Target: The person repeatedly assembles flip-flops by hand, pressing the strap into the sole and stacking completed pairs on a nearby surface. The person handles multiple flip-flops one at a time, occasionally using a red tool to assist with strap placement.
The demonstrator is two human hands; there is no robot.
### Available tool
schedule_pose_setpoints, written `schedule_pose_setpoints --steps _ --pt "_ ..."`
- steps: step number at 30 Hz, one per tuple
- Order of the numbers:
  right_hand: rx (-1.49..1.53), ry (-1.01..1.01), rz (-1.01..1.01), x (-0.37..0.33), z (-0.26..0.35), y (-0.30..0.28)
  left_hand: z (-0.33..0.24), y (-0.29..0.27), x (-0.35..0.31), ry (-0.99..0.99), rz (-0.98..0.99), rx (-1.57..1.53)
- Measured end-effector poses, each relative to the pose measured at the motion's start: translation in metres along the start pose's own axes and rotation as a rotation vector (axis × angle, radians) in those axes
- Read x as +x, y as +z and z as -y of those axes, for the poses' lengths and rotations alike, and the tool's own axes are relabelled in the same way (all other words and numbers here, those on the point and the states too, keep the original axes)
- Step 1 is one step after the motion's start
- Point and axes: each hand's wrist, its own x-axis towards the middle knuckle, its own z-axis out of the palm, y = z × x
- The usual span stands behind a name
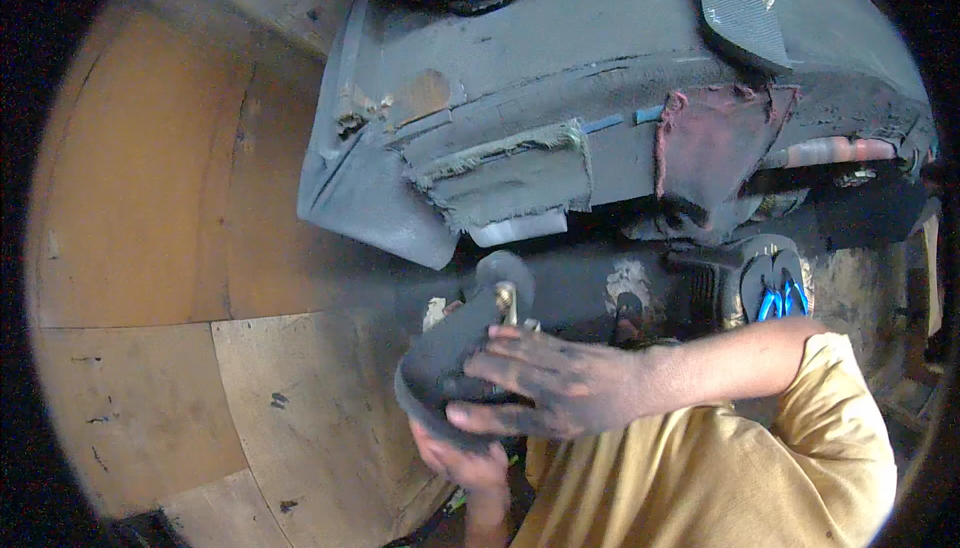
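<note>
A dark grey flip-flop (450,348) with a pale strap fitting near one end is between my two hands, tilted at the lower middle. My left hand (465,458) grips it from below, most of its fingers hidden behind the sole. My right hand (550,383), smudged with dark dust, lies across the sole with its fingers bent over it. Beyond my hands is the front edge of a dust-covered grey bench (560,58). Parts of the strap are hidden by my right fingers.
Another dark flip-flop (745,23) with white straps lies on the bench. Ragged grey cloth (520,178) and dull red cloth (720,153) hang on its front. A pair of blue-strapped flip-flops (775,288) is at the right. Brown wooden boards (150,188) are at the left.
</note>
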Motion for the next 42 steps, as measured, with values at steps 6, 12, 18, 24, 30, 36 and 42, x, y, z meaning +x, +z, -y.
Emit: schedule_pose_setpoints --steps 6,12,18,24,30,36,42 --pt "0.578 0.521 -0.19 -0.077 0.004 0.006 0.081 0.003 0.027 -0.58 -0.038 -0.543" --pt "1.735 1.172 -1.42 -0.134 -0.061 0.027 0.079 0.041 0.043 -0.498 0.213 -0.301" --pt "2.073 1.018 -1.323 -0.082 -0.091 0.097 -0.007 0.06 0.06 -0.098 0.28 0.267" --pt "2.316 0.887 -1.04 -0.041 -0.046 0.098 -0.051 -0.019 -0.005 -0.106 0.013 0.479" --pt "1.957 0.937 -0.833 -0.052 -0.045 0.08 0.017 -0.083 -0.054 -0.498 0.0 0.608" --pt "1.882 1.008 -0.534 -0.08 -0.074 0.073 0.047 0.026 0.066 -0.05 0.521 0.698" --pt "0.828 1.431 -0.452 -0.1 -0.042 0.067 0.055 0.096 0.082 -0.01 0.403 1.038"
